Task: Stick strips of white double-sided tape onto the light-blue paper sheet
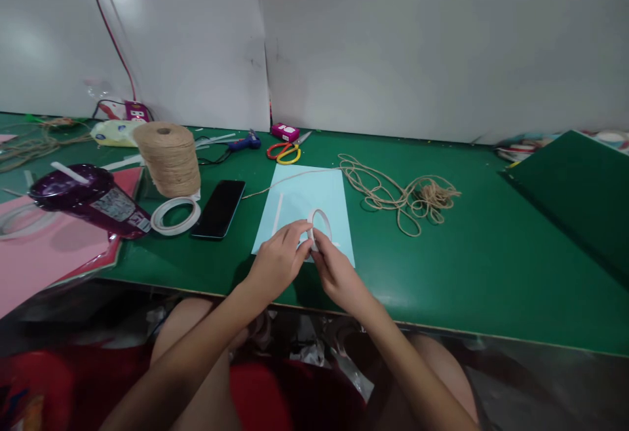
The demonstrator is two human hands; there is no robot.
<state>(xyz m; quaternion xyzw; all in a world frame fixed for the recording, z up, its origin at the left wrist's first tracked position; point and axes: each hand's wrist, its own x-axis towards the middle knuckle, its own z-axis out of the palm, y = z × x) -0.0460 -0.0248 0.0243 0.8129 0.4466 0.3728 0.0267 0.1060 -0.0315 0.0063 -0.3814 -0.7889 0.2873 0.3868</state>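
Remotely, I log left hand (278, 257) and right hand (340, 272) gripping a slim white tape ring (311, 217) upright over pale-blue rectangular paper (317, 188) on the green worktop (491, 254).

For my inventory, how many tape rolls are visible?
3: one tape roll held over the blue sheet, a second roll beside the phone, a third roll on the pink sheet. More may be hidden.

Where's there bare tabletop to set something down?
Widest: the green tabletop right of the right hand, between the tangled twine and the near edge. Another patch: between that twine and the dark green board. Left is crowded with the purple cup, twine spool, white tape roll and phone.
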